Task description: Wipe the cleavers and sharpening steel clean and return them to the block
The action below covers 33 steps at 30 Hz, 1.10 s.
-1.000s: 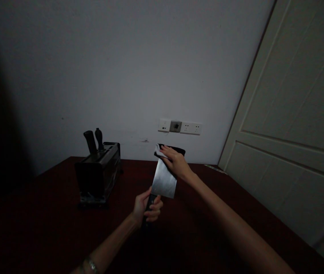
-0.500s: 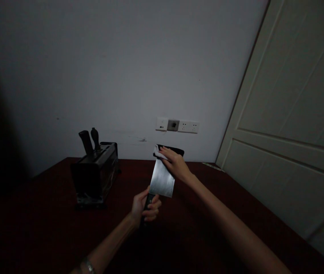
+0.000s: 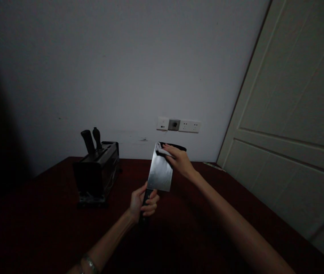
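Observation:
A cleaver (image 3: 160, 173) with a broad steel blade and a dark handle is held above the table, blade tilted up and away from me. My left hand (image 3: 143, 203) wraps round its handle. Against the far end of the blade, my right hand (image 3: 180, 161) presses a folded black-and-white cloth (image 3: 164, 151). The cloth's dark part sticks out to the right behind the fingers. The blade's upper right part is hidden behind the right hand and the cloth.
On the left of the dark red table (image 3: 134, 165) stands a black knife block (image 3: 93, 177) with two dark-handled tools upright in it. Sockets and switches (image 3: 178, 125) sit on the wall behind. A pale panelled door (image 3: 281, 152) rises on the right.
The cleaver and my left hand have shifted slightly up and left. Against the blade, the cloth under my right hand sits a little further right, baring the blade's top left corner.

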Available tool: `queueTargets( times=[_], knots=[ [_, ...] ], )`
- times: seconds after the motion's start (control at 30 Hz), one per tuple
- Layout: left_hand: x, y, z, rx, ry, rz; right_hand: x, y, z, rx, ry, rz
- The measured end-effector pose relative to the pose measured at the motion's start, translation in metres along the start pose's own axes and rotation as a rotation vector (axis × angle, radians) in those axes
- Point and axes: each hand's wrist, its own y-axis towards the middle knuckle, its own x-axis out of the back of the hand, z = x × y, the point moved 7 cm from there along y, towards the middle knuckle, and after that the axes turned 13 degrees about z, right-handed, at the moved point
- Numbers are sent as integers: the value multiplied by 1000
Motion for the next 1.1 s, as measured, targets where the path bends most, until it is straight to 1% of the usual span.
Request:
queueTargets(
  times=[0.07, 0.1, 0.17, 0.23, 0.27, 0.3, 0.37, 0.47, 0.53, 0.57, 0.63, 0.77, 0.83, 0.9, 0.97, 1.03, 1.1],
  knots=[
    [0, 0, -1, -4, 2, 7, -3, -3, 2, 1, 5, 12],
    [1, 0, -2, -14, 2, 5, -10, -10, 9, 13, 16, 38],
    [4, -2, -4, -41, 1, -13, -31, -30, 30, 50, 45, 122],
    [8, -4, -6, -61, 5, -39, -50, -50, 52, 122, 75, 204],
    [9, -4, -6, -62, 9, -48, -56, -57, 60, 149, 88, 240],
    [10, -4, -5, -55, 11, -50, -58, -61, 63, 167, 94, 255],
    [7, -3, -3, -31, 9, -37, -50, -56, 57, 162, 89, 237],
    [0, -1, 0, 1, -4, 6, -21, -29, 30, 91, 47, 123],
    [-3, 0, 0, 8, -6, 20, -8, -13, 16, 41, 26, 59],
    [-3, 0, -1, 6, -7, 19, -8, -9, 15, 30, 22, 49],
    [-2, -1, -3, -6, -15, 3, -17, -11, 22, 42, 29, 78],
    [8, -5, -7, -56, -15, -31, -53, -39, 59, 140, 93, 253],
    [10, -5, -7, -61, -6, -32, -59, -48, 70, 180, 111, 309],
    [8, -4, -5, -35, -11, -17, -52, -45, 68, 190, 97, 321],
    [4, -3, -3, -6, -26, 2, -38, -32, 55, 162, 65, 295],
    [-1, -2, -1, 17, -35, 14, -24, -16, 40, 108, 38, 228],
    [-3, -1, -1, 24, -33, 17, -16, -7, 31, 68, 24, 159]
  ],
)
